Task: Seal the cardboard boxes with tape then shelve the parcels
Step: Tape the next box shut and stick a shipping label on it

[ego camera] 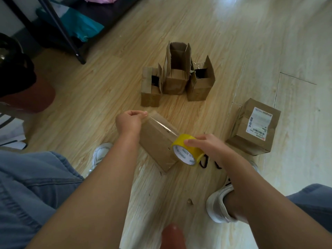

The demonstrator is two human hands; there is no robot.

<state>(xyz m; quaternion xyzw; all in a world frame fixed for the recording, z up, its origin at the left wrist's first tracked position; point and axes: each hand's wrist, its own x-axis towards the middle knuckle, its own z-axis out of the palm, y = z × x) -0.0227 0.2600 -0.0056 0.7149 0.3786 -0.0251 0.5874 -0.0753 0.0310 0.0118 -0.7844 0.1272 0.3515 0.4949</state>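
Observation:
A closed brown cardboard box (156,141) lies on the wooden floor in front of me. My right hand (203,143) grips a yellow tape roll (187,150) at the box's near right end. A clear strip of tape (161,124) stretches from the roll along the box's top edge to my left hand (130,120), which pinches the strip's free end at the far left corner. Three open boxes (177,76) with raised flaps stand together farther back. Another closed box with a white shipping label (255,128) rests to the right.
A black metal shelf frame (61,31) holding teal and pink parcels stands at the upper left. A dark bag and brown item (25,87) sit at the left. My white shoes (219,202) and a black cord (206,161) are on the floor near the box.

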